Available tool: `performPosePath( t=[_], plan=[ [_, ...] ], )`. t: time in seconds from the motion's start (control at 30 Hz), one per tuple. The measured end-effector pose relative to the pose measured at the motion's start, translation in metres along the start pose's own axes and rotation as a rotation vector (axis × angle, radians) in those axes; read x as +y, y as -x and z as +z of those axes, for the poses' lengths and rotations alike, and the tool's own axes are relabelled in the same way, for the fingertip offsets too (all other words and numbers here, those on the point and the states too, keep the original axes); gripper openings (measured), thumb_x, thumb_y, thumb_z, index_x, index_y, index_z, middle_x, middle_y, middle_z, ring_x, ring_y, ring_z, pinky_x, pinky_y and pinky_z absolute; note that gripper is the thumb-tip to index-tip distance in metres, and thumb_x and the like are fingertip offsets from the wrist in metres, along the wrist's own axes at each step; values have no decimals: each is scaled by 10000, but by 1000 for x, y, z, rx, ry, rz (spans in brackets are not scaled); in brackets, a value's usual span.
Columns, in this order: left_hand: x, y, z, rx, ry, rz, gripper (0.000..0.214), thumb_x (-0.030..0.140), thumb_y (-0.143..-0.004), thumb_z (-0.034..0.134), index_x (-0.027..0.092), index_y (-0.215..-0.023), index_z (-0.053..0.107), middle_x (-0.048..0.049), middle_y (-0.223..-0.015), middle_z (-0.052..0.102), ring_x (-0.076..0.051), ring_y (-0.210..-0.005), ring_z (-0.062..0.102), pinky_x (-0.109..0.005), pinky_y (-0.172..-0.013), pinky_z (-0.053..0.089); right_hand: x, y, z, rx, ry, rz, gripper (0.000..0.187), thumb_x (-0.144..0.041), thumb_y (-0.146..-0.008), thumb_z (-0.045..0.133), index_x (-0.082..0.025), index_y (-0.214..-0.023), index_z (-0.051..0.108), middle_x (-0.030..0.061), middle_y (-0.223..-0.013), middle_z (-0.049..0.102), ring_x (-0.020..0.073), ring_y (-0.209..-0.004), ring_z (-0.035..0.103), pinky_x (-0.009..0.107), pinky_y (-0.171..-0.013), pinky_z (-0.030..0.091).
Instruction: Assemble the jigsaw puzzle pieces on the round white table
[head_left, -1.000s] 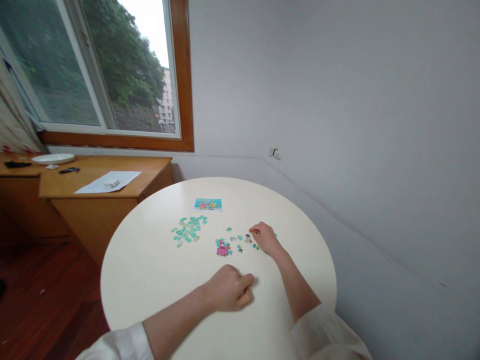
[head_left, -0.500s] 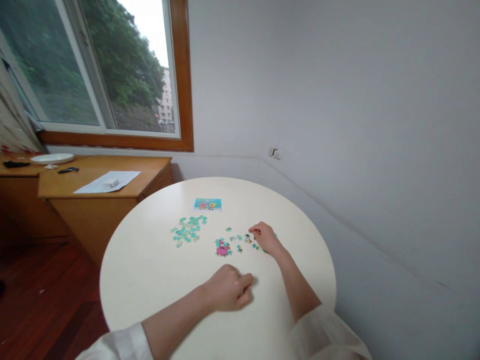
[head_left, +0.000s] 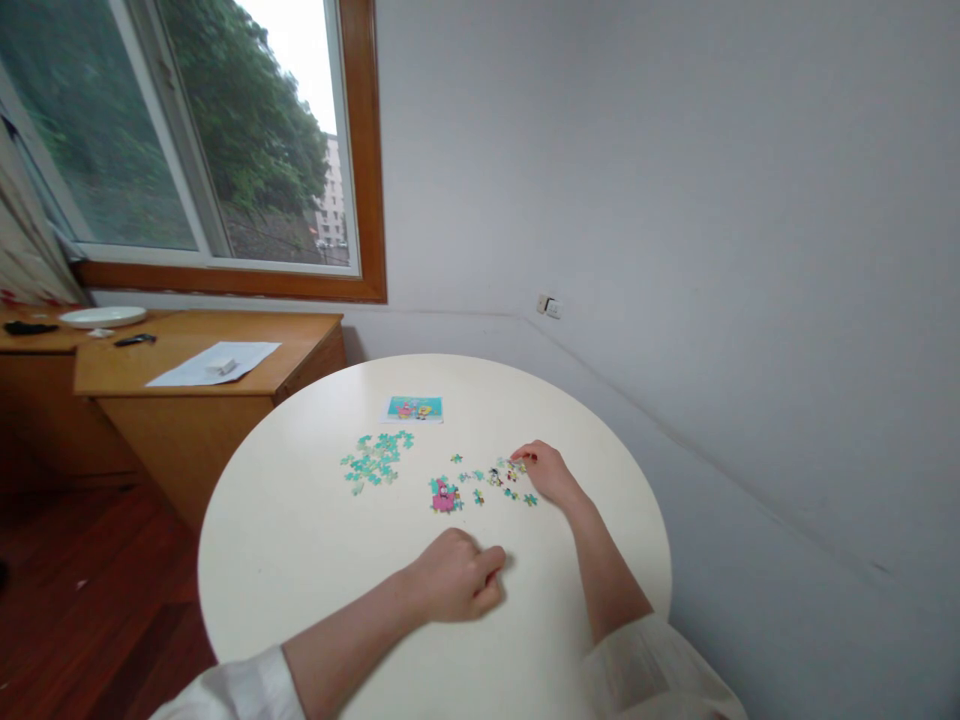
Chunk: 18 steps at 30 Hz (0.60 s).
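Observation:
My right hand (head_left: 550,470) rests on the round cream table (head_left: 300,540), its fingertips pinched at a small puzzle piece (head_left: 517,464) beside several loose jigsaw pieces (head_left: 491,478). A joined pink and teal section (head_left: 445,495) lies just left of them. A heap of teal pieces (head_left: 375,458) sits further left. My left hand (head_left: 454,578) lies curled in a loose fist on the bare table nearer me; whether anything is inside it is hidden. A small reference picture card (head_left: 414,408) lies beyond the pieces.
A wooden desk (head_left: 187,385) stands left of the table under a window (head_left: 187,130), carrying a paper sheet (head_left: 214,363), a white plate (head_left: 103,316) and small dark items. White walls close the corner on the right, with a wall socket (head_left: 549,305). Dark wooden floor lies at left.
My right hand has shifted slightly to the right and back, uncovering a few teal pieces it had lain over. My left hand has stayed where it was.

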<state>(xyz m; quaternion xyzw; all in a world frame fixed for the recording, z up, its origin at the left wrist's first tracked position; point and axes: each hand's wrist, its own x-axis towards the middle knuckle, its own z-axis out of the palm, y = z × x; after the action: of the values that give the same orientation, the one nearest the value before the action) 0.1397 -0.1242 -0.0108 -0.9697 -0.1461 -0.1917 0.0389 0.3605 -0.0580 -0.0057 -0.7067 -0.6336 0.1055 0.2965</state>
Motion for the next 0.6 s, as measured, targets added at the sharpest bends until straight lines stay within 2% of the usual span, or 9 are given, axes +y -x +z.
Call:
performPosePath(
  t=[0.4,0.6],
  plan=[
    [-2,1,0,12,11,-15,49,152,-702,440,175,-672,471,27,-405,492,-112,-364,472,-219,-433,305,8,-2,-5,-40,34,45,267,-110,-714,442,-176,-765,695,61,-874,634,148,-800,560,241,-738,400],
    [-2,1,0,33,22,-18,66,171,-726,431,174,-673,470,30,-397,473,-111,-362,469,-215,-434,313,9,-1,-9,-49,42,89,224,-156,-712,478,-168,-783,690,56,-881,646,138,-757,572,228,-687,407]
  ],
)
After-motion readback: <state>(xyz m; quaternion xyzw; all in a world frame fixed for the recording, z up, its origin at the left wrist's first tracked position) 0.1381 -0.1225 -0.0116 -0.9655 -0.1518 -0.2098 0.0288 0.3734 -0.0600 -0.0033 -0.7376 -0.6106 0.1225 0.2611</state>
